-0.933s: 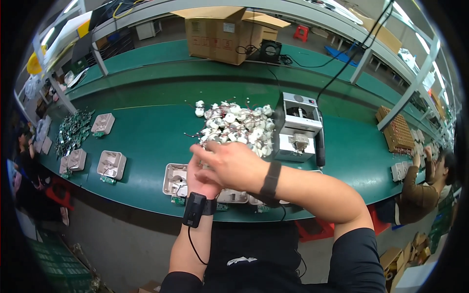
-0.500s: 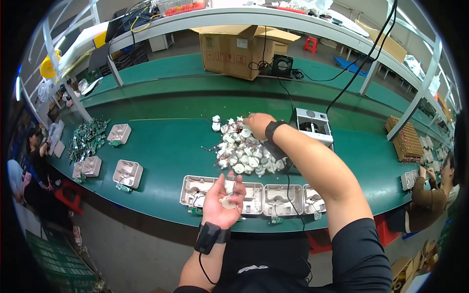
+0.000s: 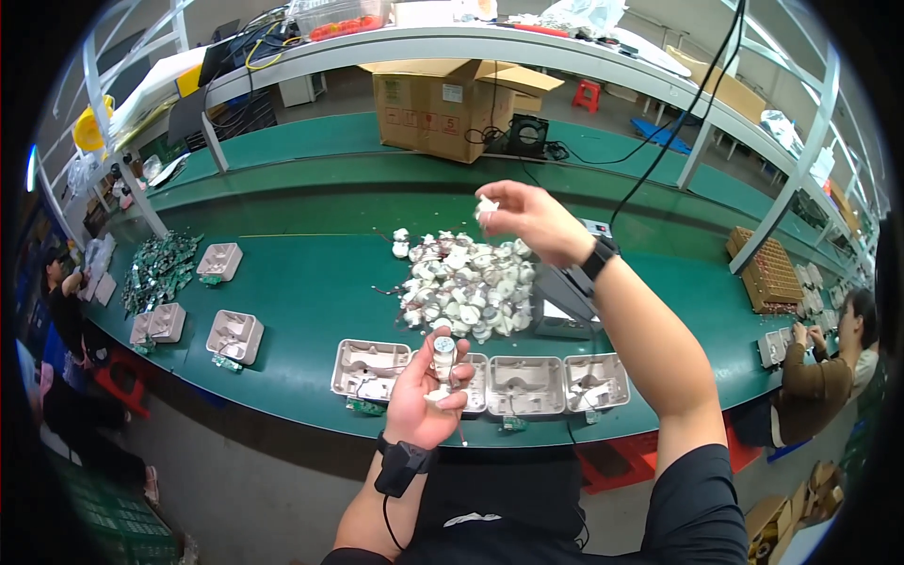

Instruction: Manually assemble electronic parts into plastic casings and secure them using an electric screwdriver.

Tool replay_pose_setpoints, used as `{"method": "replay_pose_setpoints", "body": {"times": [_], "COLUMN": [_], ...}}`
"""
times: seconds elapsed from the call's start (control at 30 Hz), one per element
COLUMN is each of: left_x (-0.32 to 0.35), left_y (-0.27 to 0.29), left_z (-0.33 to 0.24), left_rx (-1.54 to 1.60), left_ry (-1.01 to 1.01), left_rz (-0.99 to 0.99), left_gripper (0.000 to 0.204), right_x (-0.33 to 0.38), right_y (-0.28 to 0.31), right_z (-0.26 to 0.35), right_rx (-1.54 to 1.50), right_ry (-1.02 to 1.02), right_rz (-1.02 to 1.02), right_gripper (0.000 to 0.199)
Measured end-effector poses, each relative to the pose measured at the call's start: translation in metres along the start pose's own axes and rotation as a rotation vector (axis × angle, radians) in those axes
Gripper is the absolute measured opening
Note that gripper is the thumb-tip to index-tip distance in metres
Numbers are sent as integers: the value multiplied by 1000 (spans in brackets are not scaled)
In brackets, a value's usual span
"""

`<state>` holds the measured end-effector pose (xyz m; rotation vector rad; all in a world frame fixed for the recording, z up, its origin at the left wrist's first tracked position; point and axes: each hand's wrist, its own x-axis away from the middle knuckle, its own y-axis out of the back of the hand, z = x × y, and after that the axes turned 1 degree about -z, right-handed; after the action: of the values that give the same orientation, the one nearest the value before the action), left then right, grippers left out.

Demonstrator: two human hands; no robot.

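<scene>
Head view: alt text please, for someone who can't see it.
Left hand holds a small white part over grey trays; right hand lifts another white piece above a pile of parts on a green bench.

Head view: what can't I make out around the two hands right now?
- Small white part in the right hand: the fingers wrap it, too small to tell its shape.
- White cylindrical part in the left hand: its lower end is hidden by the fingers.
- Grey device behind the right forearm: mostly covered.
- Pile of white parts: single pieces too small.
</scene>
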<state>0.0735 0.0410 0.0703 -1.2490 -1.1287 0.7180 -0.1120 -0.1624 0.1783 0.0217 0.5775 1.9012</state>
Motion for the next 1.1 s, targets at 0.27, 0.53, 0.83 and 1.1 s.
{"method": "replay_pose_setpoints", "body": {"times": [0.27,0.53,0.83,1.1], "left_x": [24,14,17,19], "left_y": [12,42,62,68], "left_z": [21,89,113,123], "left_rx": [-737,-1237,-1519,-1092], "left_ry": [16,284,206,475], "left_rz": [139,130,225,37], "left_gripper": [32,38,39,37], "right_x": [153,225,285,310], "right_y": [16,-3,-18,-24], "right_z": [49,20,-20,-24], "right_rx": [130,608,541,391], "right_ry": [18,44,165,57], "right_rz": [499,618,369,159], "right_gripper": [36,35,35,41]}}
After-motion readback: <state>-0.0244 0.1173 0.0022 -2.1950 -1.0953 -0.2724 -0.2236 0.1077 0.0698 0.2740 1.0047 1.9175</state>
